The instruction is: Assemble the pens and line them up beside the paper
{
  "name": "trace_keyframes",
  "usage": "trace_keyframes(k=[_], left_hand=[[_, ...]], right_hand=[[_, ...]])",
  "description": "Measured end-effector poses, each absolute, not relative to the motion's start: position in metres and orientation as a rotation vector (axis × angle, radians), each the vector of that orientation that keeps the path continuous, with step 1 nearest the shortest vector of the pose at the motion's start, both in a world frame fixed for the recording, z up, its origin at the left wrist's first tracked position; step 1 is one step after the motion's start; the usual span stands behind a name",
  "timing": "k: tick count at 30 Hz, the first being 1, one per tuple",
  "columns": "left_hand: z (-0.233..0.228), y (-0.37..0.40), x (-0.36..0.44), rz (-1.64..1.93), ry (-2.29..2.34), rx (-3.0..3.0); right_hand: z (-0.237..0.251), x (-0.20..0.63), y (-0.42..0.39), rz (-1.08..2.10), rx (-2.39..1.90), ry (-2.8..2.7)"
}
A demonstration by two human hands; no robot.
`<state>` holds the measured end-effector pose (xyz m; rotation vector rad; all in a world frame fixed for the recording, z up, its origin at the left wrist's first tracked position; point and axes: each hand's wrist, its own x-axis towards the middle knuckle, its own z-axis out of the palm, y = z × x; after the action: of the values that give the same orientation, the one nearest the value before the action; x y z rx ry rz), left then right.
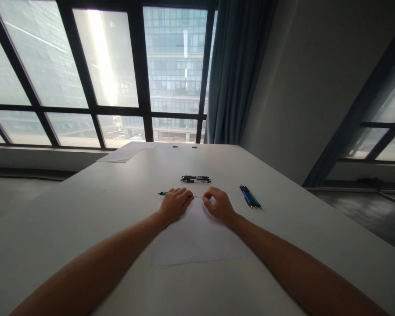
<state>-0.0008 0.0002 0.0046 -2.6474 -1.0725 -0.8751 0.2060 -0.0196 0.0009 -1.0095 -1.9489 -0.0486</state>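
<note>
My left hand (175, 205) is closed, knuckles up, over a sheet of white paper (194, 245). The dark-and-green end of a pen (162, 193) pokes out from its left side; the rest of the pen is hidden by the hand. A thin dark rod, like a pen refill (198, 196), spans the small gap between the two hands. Thumb and forefinger of my right hand (219, 205) pinch the rod's right end. Its left end disappears into the fingertips of my left hand. Whether rod and pen are joined is hidden.
Beyond the hands lies a group of black-and-white pens (195, 179). Several blue, green and black pens (250, 196) lie together to the right. More paper (127, 152) rests at the far left of the white table (118, 245). Windows and a blue curtain (232, 74) stand behind.
</note>
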Motion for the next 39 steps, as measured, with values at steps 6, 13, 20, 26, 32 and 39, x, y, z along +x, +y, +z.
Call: trace_keyframes(k=[6,13,20,26,32,39], left_hand=[[0.0027,0.0012,0.0001,-0.913,-1.126,-2.667],[0.0003,-0.0011,-0.0003,-0.995,-1.106,-2.666],[-0.0006,0.0007,-0.0010,-1.029,-0.949,-2.673],[0.0005,0.0000,-0.0012,-0.994,-0.904,-2.662],[-0.0015,0.0022,-0.0014,-1.072,-0.827,-2.599],[-0.0031,0.0045,-0.0008,-1.118,-0.778,-2.565]], right_hand=[[0.0010,0.2063,-0.0186,-0.040,-1.043,-1.953],[0.0017,0.2028,-0.0224,0.010,-0.920,-1.987],[0.0022,0.2010,-0.0235,0.025,-0.876,-2.017],[0.0016,0.2014,-0.0233,0.011,-0.889,-2.001],[0.0019,0.2005,-0.0224,0.010,-0.915,-2.014],[0.0017,0.2017,-0.0218,-0.020,-0.840,-1.994]])
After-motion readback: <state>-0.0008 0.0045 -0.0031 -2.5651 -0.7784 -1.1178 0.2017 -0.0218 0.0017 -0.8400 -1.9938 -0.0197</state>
